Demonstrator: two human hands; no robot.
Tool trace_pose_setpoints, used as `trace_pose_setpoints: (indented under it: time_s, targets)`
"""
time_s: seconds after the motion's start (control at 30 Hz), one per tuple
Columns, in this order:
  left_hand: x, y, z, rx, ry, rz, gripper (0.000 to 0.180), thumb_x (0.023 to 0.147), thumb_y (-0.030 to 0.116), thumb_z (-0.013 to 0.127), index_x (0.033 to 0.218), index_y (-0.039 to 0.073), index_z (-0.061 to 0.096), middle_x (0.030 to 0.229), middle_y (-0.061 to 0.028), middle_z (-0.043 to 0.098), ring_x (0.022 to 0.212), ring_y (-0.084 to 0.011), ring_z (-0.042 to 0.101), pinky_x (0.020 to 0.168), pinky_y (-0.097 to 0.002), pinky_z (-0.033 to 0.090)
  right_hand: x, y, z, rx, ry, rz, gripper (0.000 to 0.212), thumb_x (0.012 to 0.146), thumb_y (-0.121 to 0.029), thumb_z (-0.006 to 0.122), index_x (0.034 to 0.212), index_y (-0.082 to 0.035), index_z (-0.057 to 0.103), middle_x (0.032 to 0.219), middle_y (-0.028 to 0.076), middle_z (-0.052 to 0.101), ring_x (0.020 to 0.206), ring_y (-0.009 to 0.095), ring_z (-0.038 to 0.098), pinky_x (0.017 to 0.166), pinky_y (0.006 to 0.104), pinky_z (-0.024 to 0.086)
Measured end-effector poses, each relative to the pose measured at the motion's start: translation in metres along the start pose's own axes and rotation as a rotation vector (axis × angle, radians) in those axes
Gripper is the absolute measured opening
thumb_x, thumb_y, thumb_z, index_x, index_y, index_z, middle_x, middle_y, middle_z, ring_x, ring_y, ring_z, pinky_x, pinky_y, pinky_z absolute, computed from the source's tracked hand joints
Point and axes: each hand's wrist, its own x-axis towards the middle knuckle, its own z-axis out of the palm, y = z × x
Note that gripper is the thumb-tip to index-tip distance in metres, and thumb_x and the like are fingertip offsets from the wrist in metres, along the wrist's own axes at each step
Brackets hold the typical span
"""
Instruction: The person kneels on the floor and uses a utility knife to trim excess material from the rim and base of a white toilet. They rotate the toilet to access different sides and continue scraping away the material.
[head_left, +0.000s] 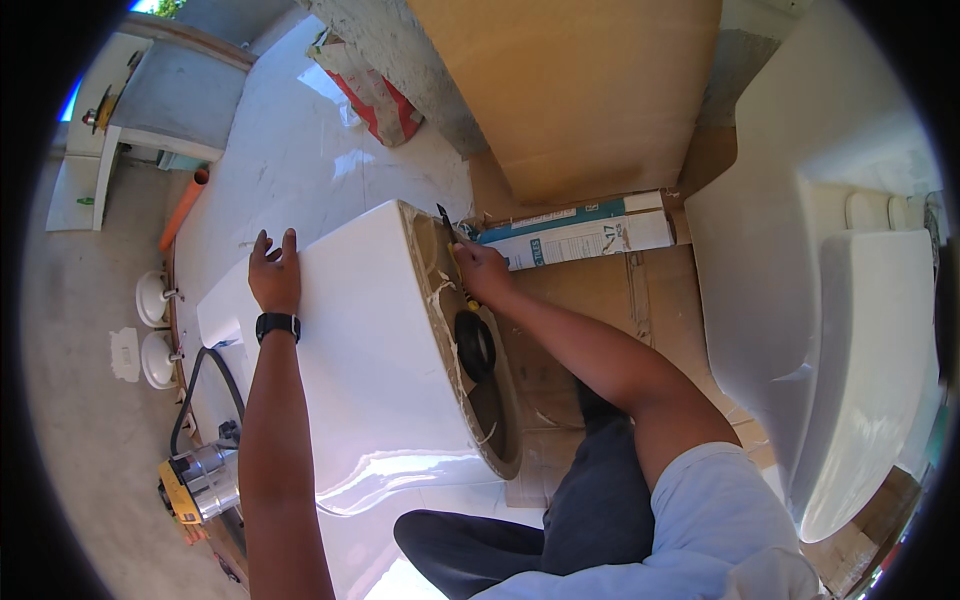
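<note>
A white ceramic toilet (350, 330) lies tipped over in front of me, with the rough rim of its base (425, 255) turned to the right. Scraps of whitish material cling along that rim. My left hand (275, 275), a dark watch on its wrist, rests on the glossy side with fingers apart. At the upper part of the base rim, my right hand (483, 272) is closed round a utility knife (446, 220) with a dark blade and some yellow on it. Below that hand, a black ring (474, 346) shows inside the hollow base.
Flattened cardboard (590, 300) covers the floor at right, with a long tile box (590, 235) on it. Another white toilet (800, 300) stands at far right. A red and white bag (375, 95), an orange pipe (184, 210) and a yellow-and-silver vacuum cleaner (200, 485) lie beyond.
</note>
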Motion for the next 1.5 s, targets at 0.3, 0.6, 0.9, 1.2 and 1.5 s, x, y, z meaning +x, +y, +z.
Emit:
trace_pose_setpoints:
  time_s: [0.3,0.6,0.9,1.2,1.5]
  targets:
    - [0.000,-0.001,0.002,0.001,0.012,-0.015,0.076,0.092,0.048,0.073,0.143,-0.005,0.056,0.131,-0.0217,0.067,0.108,-0.0290,0.072,0.092,-0.0388,0.057,-0.022,-0.071,-0.020,0.113,-0.101,-0.083,0.045,0.104,-0.035,0.055,0.117,0.005,0.070,0.086,0.030,0.068,0.085,0.045,0.069,0.075,0.0455,0.053]
    - [-0.001,0.001,0.000,0.000,0.004,-0.017,0.075,0.092,0.047,0.073,0.142,-0.005,0.056,0.131,-0.0210,0.067,0.109,-0.0283,0.072,0.092,-0.0385,0.057,-0.023,-0.061,-0.013,0.010,-0.087,0.045,0.042,0.106,-0.034,0.053,0.106,0.003,0.072,0.078,0.023,0.068,0.073,0.030,0.066,0.072,0.0404,0.050]
    - [0.000,0.000,0.001,0.012,0.015,0.002,0.074,0.092,0.047,0.073,0.142,-0.005,0.056,0.130,-0.0210,0.067,0.108,-0.0279,0.072,0.092,-0.0381,0.057,-0.043,-0.078,-0.021,0.094,-0.100,-0.035,0.044,0.107,-0.034,0.051,0.106,0.005,0.071,0.074,0.021,0.066,0.069,0.025,0.062,0.070,0.0391,0.049]
    - [0.001,-0.001,0.001,0.014,0.010,-0.004,0.074,0.092,0.047,0.073,0.142,-0.005,0.056,0.130,-0.0212,0.067,0.107,-0.0279,0.072,0.092,-0.0381,0.057,-0.042,-0.087,-0.015,0.135,-0.096,-0.079,0.038,0.105,-0.029,0.050,0.095,0.003,0.068,0.076,0.028,0.064,0.075,0.047,0.064,0.069,0.0498,0.049]
    - [0.001,-0.001,0.003,0.013,0.009,-0.015,0.076,0.092,0.048,0.073,0.143,-0.005,0.055,0.131,-0.0214,0.066,0.108,-0.0281,0.072,0.094,-0.0389,0.057,-0.051,-0.106,-0.025,0.161,-0.058,-0.237,0.042,0.106,-0.032,0.051,0.102,0.006,0.069,0.074,0.028,0.064,0.073,0.045,0.066,0.067,0.0479,0.049]
